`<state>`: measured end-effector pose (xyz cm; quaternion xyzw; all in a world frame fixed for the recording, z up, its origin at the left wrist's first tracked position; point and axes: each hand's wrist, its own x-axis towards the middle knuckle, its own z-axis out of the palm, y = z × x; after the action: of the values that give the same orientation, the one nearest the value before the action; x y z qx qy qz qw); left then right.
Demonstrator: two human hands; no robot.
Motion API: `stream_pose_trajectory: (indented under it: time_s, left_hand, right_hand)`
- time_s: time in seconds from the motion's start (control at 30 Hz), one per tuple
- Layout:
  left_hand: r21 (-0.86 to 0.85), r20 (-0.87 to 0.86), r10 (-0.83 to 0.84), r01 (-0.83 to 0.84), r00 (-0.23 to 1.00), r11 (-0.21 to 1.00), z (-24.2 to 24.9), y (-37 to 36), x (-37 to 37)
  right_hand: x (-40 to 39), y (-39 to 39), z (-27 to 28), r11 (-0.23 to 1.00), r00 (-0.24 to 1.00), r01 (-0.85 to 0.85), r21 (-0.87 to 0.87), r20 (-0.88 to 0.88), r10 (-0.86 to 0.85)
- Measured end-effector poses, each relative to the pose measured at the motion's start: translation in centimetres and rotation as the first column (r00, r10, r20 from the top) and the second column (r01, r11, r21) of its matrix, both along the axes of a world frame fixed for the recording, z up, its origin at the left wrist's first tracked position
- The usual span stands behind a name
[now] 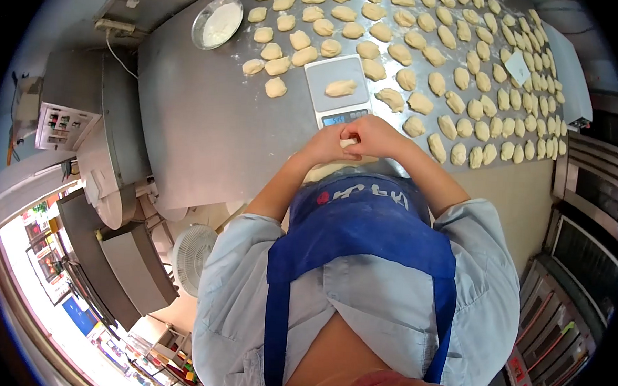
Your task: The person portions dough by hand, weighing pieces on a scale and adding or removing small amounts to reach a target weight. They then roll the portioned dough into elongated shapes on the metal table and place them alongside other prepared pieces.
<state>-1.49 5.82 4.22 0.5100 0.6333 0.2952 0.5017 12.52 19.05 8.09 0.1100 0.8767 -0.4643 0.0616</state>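
My left hand (325,145) and my right hand (374,136) meet close in front of the apron, at the near edge of the table. Both have their fingers curled round a small piece of dough (348,143), most of it hidden. Below the hands shows part of a larger pale mass of dough (334,168). Just beyond them stands a digital scale (315,78) with a lit display (334,120). One dough piece (340,88) lies on its plate.
Many dough pieces (458,155) cover the steel table (188,119) in rows, mostly to the right and far side. A metal bowl of flour (220,25) stands far left. A pale scraper-like piece (517,68) lies among the dough. A fan (193,257) stands left.
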Motion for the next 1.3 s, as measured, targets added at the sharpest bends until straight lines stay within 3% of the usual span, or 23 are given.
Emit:
stream_pose_trajectory:
  time_s: [0.1, 0.17, 0.23, 0.3, 0.4, 0.43, 0.47, 0.5, 0.53, 0.6, 0.67, 0.73, 0.8, 0.87, 0.93, 1.0, 1.03, 1.1, 1.13, 1.2, 1.23, 1.27, 1.3]
  left_hand:
    - [0.076, -0.074, 0.084, -0.078, 0.994, 0.994, 0.8, -0.1, 1.2]
    - [0.118, -0.104, 0.124, -0.111, 0.987, 0.987, 0.3, -0.1, 2.4]
    - [0.159, -0.132, 0.169, -0.148, 0.977, 0.976, -0.2, -0.3, 2.5]
    - [0.086, -0.347, -0.112, 0.151, 0.931, 0.985, -0.8, 0.0, 1.8]
    - [-0.044, -0.481, -0.198, 0.203, 0.854, 0.978, -5.2, -0.2, 1.2]
    - [-0.042, -0.481, -0.196, 0.201, 0.854, 0.979, -4.2, -0.1, 0.7]
    - [0.009, -0.414, -0.211, 0.236, 0.886, 0.972, -3.1, -0.3, 0.0]
    - [0.065, -0.345, -0.229, 0.267, 0.91, 0.962, -1.8, -0.1, -0.3]
    - [0.067, -0.344, -0.229, 0.267, 0.911, 0.962, -0.6, 0.3, 0.2]
    - [0.034, -0.529, -0.067, 0.1, 0.846, 0.994, 1.0, 0.2, 1.9]
    - [0.059, -0.528, -0.039, 0.083, 0.848, 0.995, 0.3, -0.7, 1.8]
    - [0.264, -0.508, 0.093, 0.052, 0.856, 0.963, -2.1, -2.0, 1.7]
    - [0.21, -0.476, 0.092, 0.012, 0.875, 0.978, -4.1, -3.1, 1.3]
    - [0.157, -0.444, 0.093, -0.025, 0.891, 0.987, -4.4, -3.6, 0.9]
    - [0.131, -0.502, 0.172, -0.121, 0.848, 0.984, -3.7, -4.5, 0.8]
    - [0.117, -0.533, 0.184, -0.144, 0.826, 0.983, -2.8, -5.3, 0.6]
    - [0.106, -0.558, 0.197, -0.166, 0.806, 0.98, -2.6, -5.4, 0.7]
    - [0.083, -0.593, 0.188, -0.172, 0.783, 0.982, -2.9, -5.5, 0.8]
    - [0.061, -0.63, 0.176, -0.178, 0.756, 0.982, -3.1, -5.4, 0.8]
    - [0.075, -0.608, 0.213, -0.211, 0.765, 0.975, -4.6, -5.5, 0.6]
    - [0.084, -0.585, 0.24, -0.236, 0.775, 0.968, -4.7, -5.4, 0.5]
    - [0.085, -0.584, 0.237, -0.232, 0.776, 0.969, -4.8, -5.3, 0.1]
    - [-0.023, -0.436, 0.242, -0.279, 0.867, 0.96, -4.2, -5.3, -0.4]
  right_hand:
    - [0.3, 0.1, -1.0, 0.997, 0.997, 0.078, 0.023, 0.019, -0.078]
    - [1.1, 0.5, -1.2, 0.973, 0.974, 0.219, -0.072, 0.076, -0.214]
    - [1.6, 0.8, -1.2, 0.971, 0.972, 0.231, -0.065, 0.067, -0.226]
    - [1.8, 0.6, -1.3, 0.967, 0.968, 0.249, -0.055, 0.058, -0.246]
    - [1.7, -0.3, -0.8, 0.958, 0.975, 0.209, -0.198, 0.114, -0.189]
    - [1.1, -1.3, 0.8, 0.791, 0.952, 0.301, -0.533, 0.218, -0.215]
    - [0.5, -2.0, 2.1, 0.501, 0.925, 0.381, -0.777, 0.325, -0.198]
    - [-0.1, -2.2, 2.9, 0.505, 0.948, 0.314, -0.804, 0.233, -0.219]
    - [-0.3, -1.5, 1.7, 0.507, 0.947, 0.315, -0.802, 0.234, -0.219]
    - [-1.3, 1.4, -3.0, 0.616, 0.769, 0.557, -0.557, 0.066, -0.636]
    - [-1.2, 4.7, -5.9, 0.554, 0.622, 0.734, -0.392, 0.064, -0.78]
    - [-1.9, 6.4, -7.5, 0.593, 0.637, 0.745, -0.307, 0.059, -0.769]
    - [-2.3, 6.2, -8.6, 0.621, 0.644, 0.755, -0.211, 0.058, -0.763]
    - [-3.7, 5.1, -9.0, 0.663, 0.654, 0.742, -0.096, -0.112, -0.748]
    - [-4.5, 4.4, -9.4, 0.658, 0.646, 0.751, -0.055, -0.141, -0.75]
    - [-5.1, 4.2, -10.4, 0.677, 0.684, 0.714, 0.179, -0.386, -0.619]
    - [-5.3, 4.1, -10.4, 0.678, 0.685, 0.713, 0.18, -0.385, -0.619]
    - [-5.5, 3.6, -9.7, 0.507, 0.565, 0.819, 0.268, -0.53, -0.632]
    - [-5.5, 3.6, -9.0, 0.509, 0.566, 0.818, 0.268, -0.531, -0.63]
    - [-5.4, 3.6, -7.3, 0.429, 0.364, 0.897, -0.106, -0.375, -0.853]
    - [-5.0, 2.9, -5.7, 0.429, 0.364, 0.897, -0.106, -0.376, -0.852]
    - [-4.1, 1.8, -4.1, 0.641, 0.617, 0.76, -0.104, -0.194, -0.763]
    - [-3.1, 0.7, -2.9, 0.803, 0.811, 0.578, -0.148, -0.01, -0.585]
